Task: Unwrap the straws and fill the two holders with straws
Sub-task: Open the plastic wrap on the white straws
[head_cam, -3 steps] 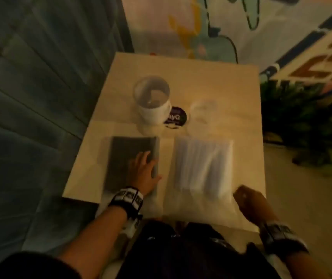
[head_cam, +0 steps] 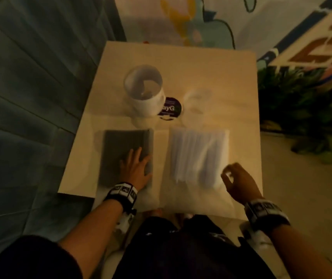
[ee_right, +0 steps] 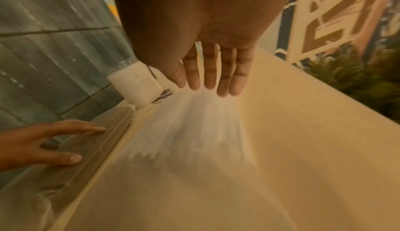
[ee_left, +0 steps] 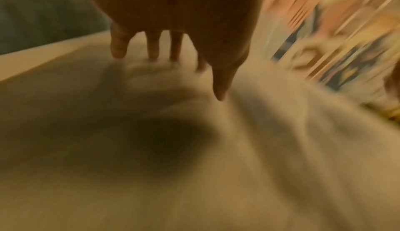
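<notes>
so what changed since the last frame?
Right hand moved up and in, from off the near edge to over the white straw pack; it holds nothing. Left hand stays flat on the dark pack. Both holders unmoved.

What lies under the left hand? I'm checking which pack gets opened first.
The left hand rests flat with straight fingers on the dark straw pack, still in clear wrap. The part of the pack beneath the palm is hidden.
</notes>
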`<move>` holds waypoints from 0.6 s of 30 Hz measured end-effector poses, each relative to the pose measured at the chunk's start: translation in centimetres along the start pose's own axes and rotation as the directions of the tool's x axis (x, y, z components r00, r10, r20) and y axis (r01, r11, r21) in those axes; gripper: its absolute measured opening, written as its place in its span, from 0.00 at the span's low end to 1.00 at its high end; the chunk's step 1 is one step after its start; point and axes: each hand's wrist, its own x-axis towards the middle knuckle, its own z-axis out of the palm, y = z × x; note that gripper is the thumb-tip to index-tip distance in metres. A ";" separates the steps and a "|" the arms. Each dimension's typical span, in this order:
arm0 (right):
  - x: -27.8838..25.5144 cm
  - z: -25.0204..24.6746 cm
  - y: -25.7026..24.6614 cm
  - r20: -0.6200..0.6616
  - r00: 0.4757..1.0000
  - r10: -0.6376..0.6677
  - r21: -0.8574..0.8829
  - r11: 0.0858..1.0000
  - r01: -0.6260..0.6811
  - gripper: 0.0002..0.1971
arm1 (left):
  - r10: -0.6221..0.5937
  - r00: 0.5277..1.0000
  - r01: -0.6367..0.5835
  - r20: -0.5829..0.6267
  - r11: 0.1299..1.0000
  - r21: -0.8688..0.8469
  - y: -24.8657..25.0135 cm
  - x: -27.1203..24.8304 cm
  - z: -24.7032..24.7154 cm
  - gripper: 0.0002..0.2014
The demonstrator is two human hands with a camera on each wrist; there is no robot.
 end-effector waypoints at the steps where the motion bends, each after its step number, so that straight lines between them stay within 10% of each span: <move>1: 1.6 -0.1 -0.4 -0.010 1.000 -0.024 -0.041 0.999 0.024 0.08 | -0.018 1.000 0.018 -0.004 1.000 -0.002 -0.7 -0.3 0.3 0.35; 13: 4.3 3.6 0.6 0.147 0.983 0.108 -0.163 0.983 -0.084 0.26 | -0.280 0.956 0.264 -0.083 0.951 -0.164 -9.5 -2.9 0.4 0.29; 16: 4.7 4.5 -1.2 0.161 0.983 0.088 -0.154 0.986 -0.063 0.24 | -0.134 0.976 0.102 -0.173 0.978 -0.183 -6.5 -2.9 0.8 0.23; 18: 4.8 5.3 -2.7 0.177 0.979 0.105 -0.145 0.986 -0.080 0.24 | -0.014 1.000 0.012 -0.007 0.962 -0.274 -3.8 -3.2 1.7 0.20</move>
